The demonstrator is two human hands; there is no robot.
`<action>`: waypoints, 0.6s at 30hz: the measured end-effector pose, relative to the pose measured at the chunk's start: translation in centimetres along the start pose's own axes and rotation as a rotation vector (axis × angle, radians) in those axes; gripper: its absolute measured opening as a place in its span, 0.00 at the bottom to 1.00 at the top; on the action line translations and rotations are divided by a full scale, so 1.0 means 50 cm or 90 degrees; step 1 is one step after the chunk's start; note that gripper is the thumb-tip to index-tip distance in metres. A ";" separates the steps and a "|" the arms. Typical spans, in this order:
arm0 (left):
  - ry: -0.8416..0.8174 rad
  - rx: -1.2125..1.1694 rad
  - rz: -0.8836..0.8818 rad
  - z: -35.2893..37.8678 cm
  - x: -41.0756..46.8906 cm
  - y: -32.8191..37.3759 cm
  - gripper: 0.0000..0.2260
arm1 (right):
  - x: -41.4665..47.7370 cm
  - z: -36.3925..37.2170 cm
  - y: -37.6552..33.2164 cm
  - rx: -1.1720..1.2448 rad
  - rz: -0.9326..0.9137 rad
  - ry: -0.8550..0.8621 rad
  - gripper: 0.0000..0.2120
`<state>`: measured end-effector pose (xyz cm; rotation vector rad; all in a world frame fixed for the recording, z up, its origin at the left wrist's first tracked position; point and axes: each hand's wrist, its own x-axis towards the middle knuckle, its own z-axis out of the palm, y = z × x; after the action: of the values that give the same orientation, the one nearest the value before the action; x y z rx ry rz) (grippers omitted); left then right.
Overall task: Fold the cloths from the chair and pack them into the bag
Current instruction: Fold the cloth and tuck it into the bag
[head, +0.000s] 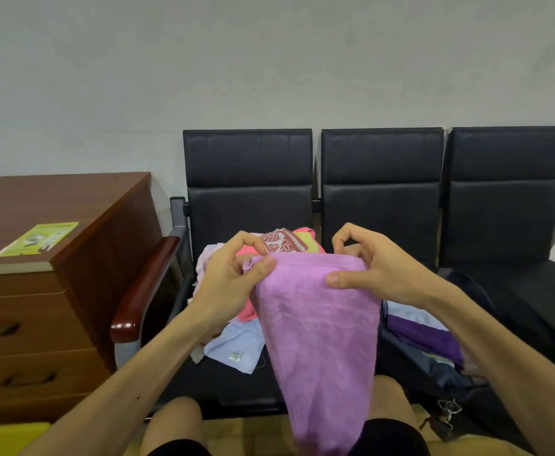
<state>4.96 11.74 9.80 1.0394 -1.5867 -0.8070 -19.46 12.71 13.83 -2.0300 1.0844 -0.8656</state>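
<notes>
The left grip and right grip are each pinching a top corner of the purple cloth between thumb and fingers, so the cloth is hanging free in front of the chair. Holding it by the hem is drawing the top edge straight, probably to align a fold. The lower end is tapering down past the chair's front edge, between the knees. The pile is lying on the chair's seat, behind the cloth. The bag is lying open just right of the chair, with folded cloths inside. Open room for folding is lying in front of the chair; the armrest is bounding its left side.
</notes>
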 end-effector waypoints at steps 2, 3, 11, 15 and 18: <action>0.010 0.039 0.013 -0.001 0.001 -0.001 0.03 | -0.006 -0.010 0.007 -0.040 0.013 -0.021 0.14; 0.003 0.047 0.015 -0.002 0.002 -0.003 0.04 | -0.009 -0.015 0.010 -0.052 0.023 -0.038 0.12; -0.116 0.117 0.095 -0.001 0.000 -0.005 0.10 | -0.021 -0.029 0.039 -0.135 0.141 -0.086 0.08; -0.162 0.135 0.084 -0.020 0.010 -0.008 0.08 | -0.022 -0.037 0.027 -0.139 0.139 -0.001 0.09; -0.180 0.189 0.048 -0.036 0.018 -0.023 0.09 | -0.018 -0.044 0.011 -0.182 0.108 0.028 0.09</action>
<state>6.89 10.46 9.60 1.1018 -2.0200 -0.7034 -21.84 12.72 14.39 -2.1157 1.4513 -0.7031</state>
